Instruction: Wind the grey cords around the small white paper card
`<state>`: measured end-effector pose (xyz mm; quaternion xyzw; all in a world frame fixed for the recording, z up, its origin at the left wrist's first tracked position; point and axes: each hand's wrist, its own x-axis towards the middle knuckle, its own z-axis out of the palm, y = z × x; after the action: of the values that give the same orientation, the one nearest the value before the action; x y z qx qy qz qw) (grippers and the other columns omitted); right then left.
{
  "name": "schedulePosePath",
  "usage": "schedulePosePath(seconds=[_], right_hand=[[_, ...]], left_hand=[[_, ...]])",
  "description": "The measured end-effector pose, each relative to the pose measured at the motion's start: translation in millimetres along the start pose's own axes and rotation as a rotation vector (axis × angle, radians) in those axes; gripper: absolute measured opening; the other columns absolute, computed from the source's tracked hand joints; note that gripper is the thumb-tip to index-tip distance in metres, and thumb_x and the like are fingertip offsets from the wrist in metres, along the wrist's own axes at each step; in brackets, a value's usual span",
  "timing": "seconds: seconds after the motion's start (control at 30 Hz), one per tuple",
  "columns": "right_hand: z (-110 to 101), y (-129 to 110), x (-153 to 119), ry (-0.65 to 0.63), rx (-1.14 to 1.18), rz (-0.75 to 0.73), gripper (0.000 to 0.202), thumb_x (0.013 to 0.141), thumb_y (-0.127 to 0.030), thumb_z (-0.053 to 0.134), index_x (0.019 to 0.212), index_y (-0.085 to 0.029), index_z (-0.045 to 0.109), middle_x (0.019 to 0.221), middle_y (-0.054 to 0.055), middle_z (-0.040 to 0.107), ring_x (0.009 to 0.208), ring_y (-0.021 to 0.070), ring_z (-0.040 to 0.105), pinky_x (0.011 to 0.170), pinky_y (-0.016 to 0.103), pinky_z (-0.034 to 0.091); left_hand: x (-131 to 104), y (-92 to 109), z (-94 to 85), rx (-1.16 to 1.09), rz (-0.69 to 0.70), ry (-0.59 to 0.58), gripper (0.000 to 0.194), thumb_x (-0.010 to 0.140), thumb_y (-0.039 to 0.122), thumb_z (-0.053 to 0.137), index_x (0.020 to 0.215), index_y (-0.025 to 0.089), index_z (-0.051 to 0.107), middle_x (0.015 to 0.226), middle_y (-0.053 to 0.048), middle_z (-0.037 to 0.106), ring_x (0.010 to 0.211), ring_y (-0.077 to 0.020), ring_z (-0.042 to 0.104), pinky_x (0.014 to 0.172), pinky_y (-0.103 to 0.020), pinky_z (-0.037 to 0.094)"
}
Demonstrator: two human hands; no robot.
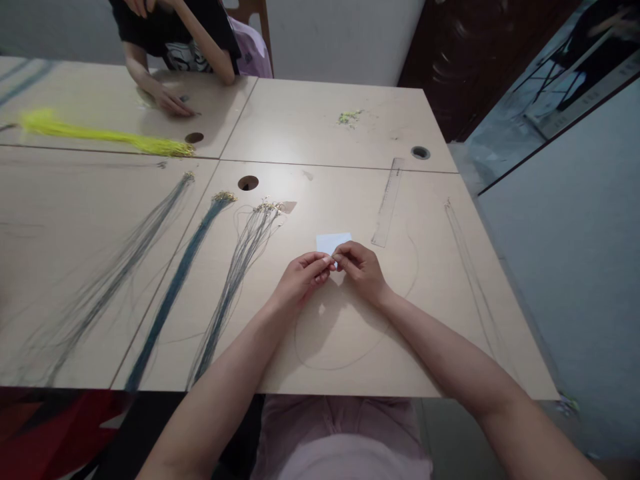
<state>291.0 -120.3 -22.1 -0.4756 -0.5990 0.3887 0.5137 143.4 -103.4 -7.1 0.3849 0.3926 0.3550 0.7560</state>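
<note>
My left hand [309, 275] and my right hand [361, 268] meet fingertip to fingertip over the table, both closed in a pinch. Between them is something too small to make out, likely part of the thin line [327, 369] that loops over the table beneath my forearms. Just behind my fingers lies a white paper square [330, 241], partly covered by them. Left of my left hand lies a bundle of grey cords [235, 267] with gold-coloured ends.
A clear ruler [388, 203] lies behind my right hand. Further left are a blue bundle [183, 280], another grey bundle [135, 257] and a yellow bundle [115, 137]. Thin cords [467, 267] lie at right. A person [175, 53] sits across the table [300, 147].
</note>
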Motion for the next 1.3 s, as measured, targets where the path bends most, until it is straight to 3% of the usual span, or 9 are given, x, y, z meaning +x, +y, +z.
schedulePosePath(seconds=[0.23,0.67,1.3], right_hand=[[0.5,-0.5,0.3,0.019,-0.003,0.029,0.01,0.08,-0.026,0.052,0.074,-0.02,0.057,0.072,0.0,0.057,0.062,0.0118,0.053,0.061,0.026,0.043],[0.1,-0.5,0.4,0.015,-0.003,0.013,0.008,0.08,-0.024,0.052,0.074,-0.02,0.056,0.071,-0.001,0.055,0.061,0.0112,0.051,0.061,0.026,0.042],[0.6,1.3,0.6,0.019,-0.037,0.012,0.01,0.081,-0.026,0.052,0.074,-0.02,0.056,0.073,0.0,0.056,0.062,0.0121,0.051,0.061,0.026,0.043]], left_hand=[[-0.5,3.2,0.7,0.175,0.093,0.121,0.021,0.067,0.033,0.064,0.075,0.014,0.061,0.071,-0.002,0.059,0.055,-0.0062,0.043,0.053,-0.021,0.032],[-1.9,1.9,-0.8,0.274,0.123,0.159,0.02,0.068,0.034,0.064,0.075,0.015,0.063,0.067,0.0,0.057,0.055,-0.0069,0.042,0.054,-0.021,0.03],[-0.8,-1.3,0.3,0.038,0.007,0.017,0.023,0.068,0.033,0.066,0.077,0.013,0.059,0.069,0.0,0.052,0.056,-0.0049,0.041,0.053,-0.018,0.032]])
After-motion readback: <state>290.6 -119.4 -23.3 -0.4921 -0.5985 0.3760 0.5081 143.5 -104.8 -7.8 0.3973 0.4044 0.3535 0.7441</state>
